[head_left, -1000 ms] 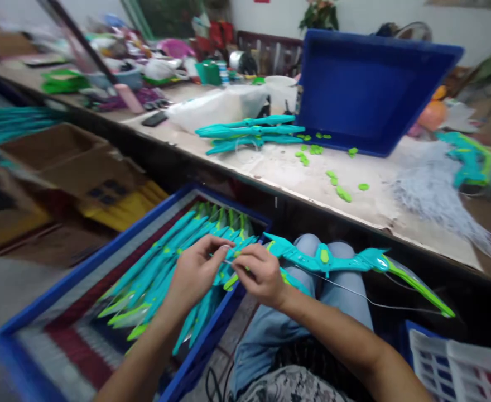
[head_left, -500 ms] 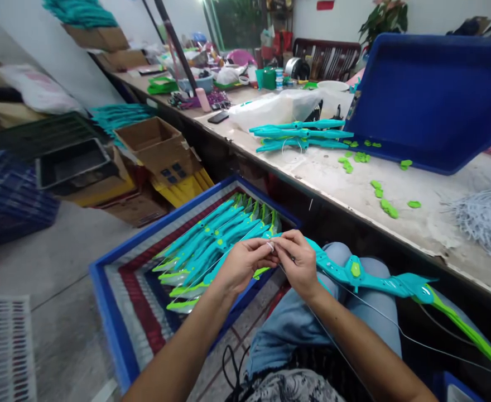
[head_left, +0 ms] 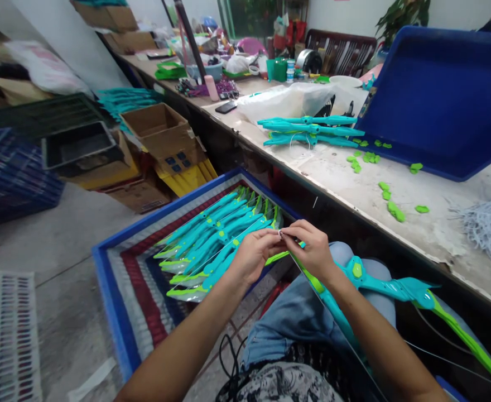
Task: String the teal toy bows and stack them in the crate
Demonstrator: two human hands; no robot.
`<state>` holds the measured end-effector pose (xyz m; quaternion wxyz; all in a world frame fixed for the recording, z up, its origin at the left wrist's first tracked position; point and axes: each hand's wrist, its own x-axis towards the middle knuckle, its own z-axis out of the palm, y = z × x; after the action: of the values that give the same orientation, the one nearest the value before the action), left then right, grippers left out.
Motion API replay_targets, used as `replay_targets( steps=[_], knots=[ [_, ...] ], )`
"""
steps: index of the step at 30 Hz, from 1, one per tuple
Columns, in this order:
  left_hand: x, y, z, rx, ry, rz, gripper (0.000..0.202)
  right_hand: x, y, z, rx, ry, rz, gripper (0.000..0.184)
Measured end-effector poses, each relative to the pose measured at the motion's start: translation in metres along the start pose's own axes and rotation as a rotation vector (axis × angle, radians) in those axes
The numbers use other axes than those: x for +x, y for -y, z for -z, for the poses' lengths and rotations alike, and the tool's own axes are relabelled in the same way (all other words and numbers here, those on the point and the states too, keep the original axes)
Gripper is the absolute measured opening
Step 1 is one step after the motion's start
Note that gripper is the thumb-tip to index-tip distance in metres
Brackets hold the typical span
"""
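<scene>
My left hand and my right hand meet fingertip to fingertip above the tray's near right edge. Both are closed in a pinch on a white string, its small end showing between them. Across the lap lies a turquoise toy bow with green limb tips, its middle partly behind my right hand and forearm. A thin string hangs slack along the bow's right limb. Left of my hands, several finished-looking turquoise bows are lined up in the tray.
A blue-rimmed tray with a striped cloth lining stands on the floor. On the worktable are stacked turquoise bow parts, loose green pieces, a tilted blue bin and a bundle of white strings. Cardboard boxes stand beyond the tray.
Both hands have shifted slightly right, still pinched together on the string. The bow's near limb now slants down beneath my right forearm. The camera view has turned a little left.
</scene>
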<state>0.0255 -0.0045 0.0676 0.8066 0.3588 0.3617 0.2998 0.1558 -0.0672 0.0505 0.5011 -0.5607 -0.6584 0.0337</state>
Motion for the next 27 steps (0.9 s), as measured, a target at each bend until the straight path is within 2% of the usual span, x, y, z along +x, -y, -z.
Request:
replay_targets(
  steps=[6,12,15,17,20,22,24,25,27],
  knots=[
    [-0.003,-0.003,0.004,0.250,0.105,-0.016,0.023,0.004,0.003,0.006,-0.113,0.056,0.016,0.017],
    [-0.010,0.003,0.014,0.527,0.016,-0.152,0.026,-0.015,0.002,0.001,-0.059,0.089,-0.001,0.019],
    [-0.023,0.009,0.032,0.737,0.036,-0.213,0.025,-0.035,0.004,-0.010,-0.065,0.144,0.049,0.020],
    [-0.034,0.016,0.049,0.820,0.078,-0.199,0.024,-0.051,0.006,-0.024,-0.160,0.176,0.088,0.023],
    [-0.050,0.034,0.074,0.873,0.069,-0.199,0.021,-0.076,0.010,-0.051,-0.377,0.180,0.109,0.028],
    [-0.058,0.049,0.090,0.935,0.055,-0.250,0.019,-0.093,0.010,-0.063,-0.426,0.206,0.118,0.029],
    [-0.064,0.062,0.104,1.016,0.049,-0.283,0.019,-0.109,0.008,-0.059,-0.404,0.268,0.116,0.028],
    [-0.067,0.066,0.112,1.057,0.057,-0.272,0.020,-0.118,0.006,-0.050,-0.407,0.294,0.088,0.028],
    [-0.069,0.067,0.126,1.137,0.084,-0.205,0.021,-0.138,-0.001,-0.018,-0.514,0.314,-0.040,0.029]
  ],
)
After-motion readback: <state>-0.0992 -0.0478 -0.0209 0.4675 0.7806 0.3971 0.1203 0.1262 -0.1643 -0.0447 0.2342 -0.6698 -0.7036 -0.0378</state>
